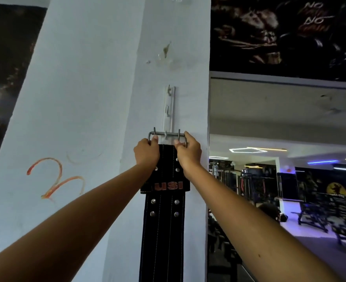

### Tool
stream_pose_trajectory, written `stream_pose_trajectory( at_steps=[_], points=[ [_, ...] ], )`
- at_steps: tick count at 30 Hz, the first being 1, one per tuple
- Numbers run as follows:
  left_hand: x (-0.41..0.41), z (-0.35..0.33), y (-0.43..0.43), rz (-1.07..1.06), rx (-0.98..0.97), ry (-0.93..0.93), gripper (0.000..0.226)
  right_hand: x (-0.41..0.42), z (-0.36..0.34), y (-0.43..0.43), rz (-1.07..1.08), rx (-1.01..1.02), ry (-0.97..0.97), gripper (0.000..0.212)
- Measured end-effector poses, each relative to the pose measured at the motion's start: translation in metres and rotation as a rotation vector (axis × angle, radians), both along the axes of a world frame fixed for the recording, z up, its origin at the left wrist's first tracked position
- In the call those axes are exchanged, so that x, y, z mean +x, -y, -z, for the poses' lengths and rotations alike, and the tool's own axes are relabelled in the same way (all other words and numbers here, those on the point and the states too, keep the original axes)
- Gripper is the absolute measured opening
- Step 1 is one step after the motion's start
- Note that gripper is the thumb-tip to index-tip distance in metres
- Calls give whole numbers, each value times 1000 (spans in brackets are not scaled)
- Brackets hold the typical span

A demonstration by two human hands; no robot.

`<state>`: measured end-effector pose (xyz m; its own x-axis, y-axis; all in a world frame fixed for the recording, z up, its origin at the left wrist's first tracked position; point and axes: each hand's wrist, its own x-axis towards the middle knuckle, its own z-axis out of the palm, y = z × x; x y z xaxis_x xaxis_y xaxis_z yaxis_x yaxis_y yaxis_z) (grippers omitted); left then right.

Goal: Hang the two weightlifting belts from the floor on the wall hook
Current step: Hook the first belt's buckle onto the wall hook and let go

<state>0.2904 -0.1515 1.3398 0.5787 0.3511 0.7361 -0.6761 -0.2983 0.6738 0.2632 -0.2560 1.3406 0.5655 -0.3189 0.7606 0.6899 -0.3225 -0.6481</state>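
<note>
Only one belt (164,210) is seen; its lower end is cut off by the bottom edge, and its top edge is partly covered by both hands. Whether the buckle (167,134) is already seated on the lowest hook (165,134) of the white hook strip (169,110) cannot be told, since the bar crosses right at it. The belt is black, with pale stitching, paired metal rivets and red "USI" lettering on a loop, and is held flat against the white pillar (86,98). The left hand (146,153) is closed around the buckle's left end, the right hand (188,152) around its right end.
</note>
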Motion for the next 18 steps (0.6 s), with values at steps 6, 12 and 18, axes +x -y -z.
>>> stream_pose_trajectory(
  at_steps=[6, 12, 18],
  points=[
    [2, 9, 1, 22, -1, 47, 38, 6, 9, 4, 48, -61, 33, 58],
    [-10, 27, -17, -108, 290, -41, 52, -10, 22, 14, 259, -319, 53, 65],
    [-33, 103, -43, -335, 635, 234, 41, -38, 75, -3, 405, -599, 240, 51]
  ],
)
